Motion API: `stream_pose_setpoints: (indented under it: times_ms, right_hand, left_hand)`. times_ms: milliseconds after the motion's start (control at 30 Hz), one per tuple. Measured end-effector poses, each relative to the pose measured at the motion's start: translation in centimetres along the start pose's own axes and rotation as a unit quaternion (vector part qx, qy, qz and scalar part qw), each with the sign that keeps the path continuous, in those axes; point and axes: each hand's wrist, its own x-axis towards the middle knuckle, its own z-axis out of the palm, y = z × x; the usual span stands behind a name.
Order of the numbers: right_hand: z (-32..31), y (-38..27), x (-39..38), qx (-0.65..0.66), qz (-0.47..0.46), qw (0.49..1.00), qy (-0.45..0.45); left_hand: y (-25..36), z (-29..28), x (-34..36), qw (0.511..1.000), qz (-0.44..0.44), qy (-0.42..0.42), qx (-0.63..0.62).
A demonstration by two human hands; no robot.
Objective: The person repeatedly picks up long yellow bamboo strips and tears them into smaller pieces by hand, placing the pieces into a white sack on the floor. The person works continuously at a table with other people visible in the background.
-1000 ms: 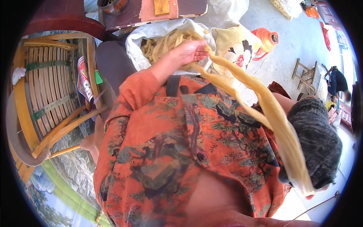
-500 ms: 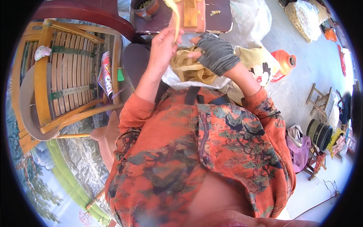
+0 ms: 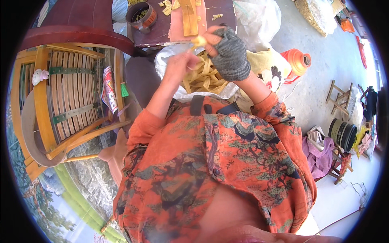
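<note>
A pale yellow strip, bunched up at its end, is held between my two hands above a white plastic bag. My bare left hand pinches its lower part between thumb and fingers. My right hand, in a grey fingerless glove, has its bare fingers curled against the bunched end; the fingers partly hide the grip. Inside the bag lies a loose heap of similar tan strips, right below both hands.
Ahead, a dark red table bears a wooden block on pink cloth and a dark mug. A slatted wooden chair stands left. To the right are an orange thermos and a folding stool.
My left hand has come lower and my right hand has risen to meet the strip, which dangled long above the left hand before. My view has shifted slightly.
</note>
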Motion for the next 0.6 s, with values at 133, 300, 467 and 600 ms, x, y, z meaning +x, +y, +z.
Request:
stream_pose_setpoints:
  times_ms: [133, 300, 467, 600]
  right_hand:
    - [0.7, -1.9, -1.3, 0.069, -0.014, 0.991, -0.111]
    - [2.6, -1.9, -3.7, 0.247, 0.125, 0.946, -0.169]
    - [1.1, -1.6, -0.7, 0.222, 0.122, 0.964, -0.083]
    - [2.4, -0.9, -0.5, 0.080, 0.060, 0.994, -0.045]
  left_hand:
    - [2.0, 2.3, -1.3, 0.920, -0.041, -0.056, -0.386]
    - [1.3, 0.1, 0.6, 0.894, -0.111, -0.060, -0.431]
    - [2.6, 2.4, -0.2, 0.955, -0.055, -0.062, -0.283]
    - [1.3, 1.5, 0.0, 0.989, 0.071, -0.105, 0.075]
